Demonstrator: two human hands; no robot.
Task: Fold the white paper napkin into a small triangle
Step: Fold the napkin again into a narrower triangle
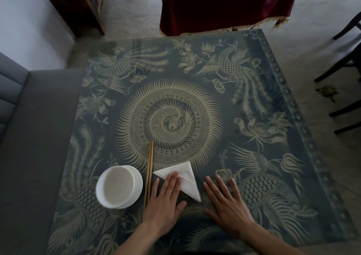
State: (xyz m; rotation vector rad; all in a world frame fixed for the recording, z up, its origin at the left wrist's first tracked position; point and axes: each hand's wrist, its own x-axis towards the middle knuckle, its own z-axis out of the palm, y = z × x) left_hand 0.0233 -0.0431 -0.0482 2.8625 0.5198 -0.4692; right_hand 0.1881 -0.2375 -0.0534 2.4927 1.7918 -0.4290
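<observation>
Already a triangle, the napkin (182, 178) lies pinned under the left hand (166, 200).
Its fingers lie flat, gripping nothing; the right hand (226, 202) rests flat on the table (254, 102) just beside the napkin's near point; long edge runs toward that hand.

You look down on a glass-topped table (273, 90) with a blue-grey phoenix pattern. A grey sofa (29, 137) meets its left edge; a maroon fringed cloth (224, 4) hangs beyond the far edge. Black chair legs (343, 55) stand right, on pale floor (322, 20), in dim light.
</observation>
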